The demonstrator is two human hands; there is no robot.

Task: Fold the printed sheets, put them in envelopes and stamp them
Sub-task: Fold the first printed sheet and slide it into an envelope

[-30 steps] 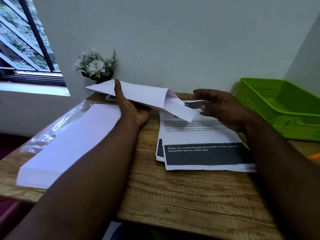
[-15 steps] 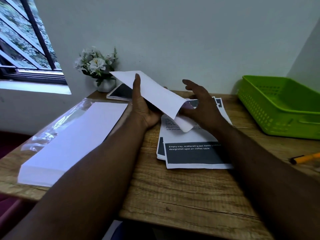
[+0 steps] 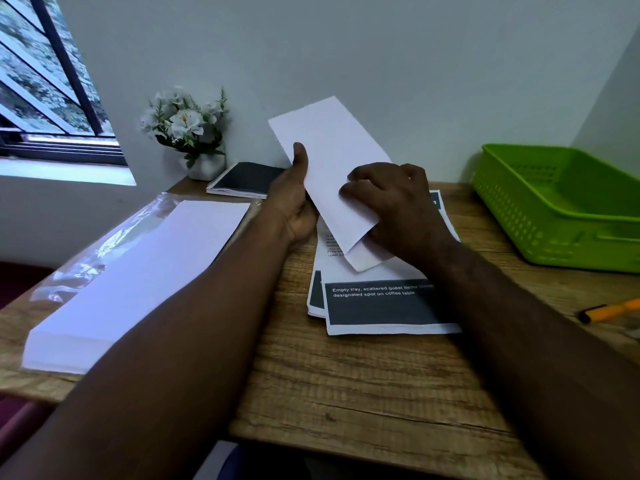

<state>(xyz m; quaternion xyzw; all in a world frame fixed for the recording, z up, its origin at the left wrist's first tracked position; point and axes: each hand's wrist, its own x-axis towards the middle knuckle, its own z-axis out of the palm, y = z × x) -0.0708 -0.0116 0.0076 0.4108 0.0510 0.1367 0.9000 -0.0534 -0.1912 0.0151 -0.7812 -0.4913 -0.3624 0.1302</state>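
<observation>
your left hand (image 3: 294,202) has its grip on the long white paper envelope (image 3: 332,161), thumb laid flat up the front face, fingers hidden behind it. envelope is tilted, far end up toward the wall, open end low over the printed sheets. your right hand (image 3: 398,206) is at the lower end, fingers curled onto the front near the mouth; thumb side is hidden, looks like a pinch on the envelope edge. the open flap (image 3: 363,259) sticks out below the right hand, just over the stack of white printed sheets with dark grey header blocks (image 3: 381,306), which lies fanned on the wood-grain surface (image 3: 346,393). can't tell if a folded sheet is inside the envelope. left of your forearm: thick stack of white envelopes in clear plastic wrap (image 3: 138,271), near the surface's left edge. back by the wall: black-covered spiral notebook (image 3: 246,180) next to a small white pot of white artificial flowers (image 3: 187,129). right side: green perforated plastic basket (image 3: 561,206), well apart from the sheets. orange pen with black tip (image 3: 609,310) at the right edge, near your right forearm.
</observation>
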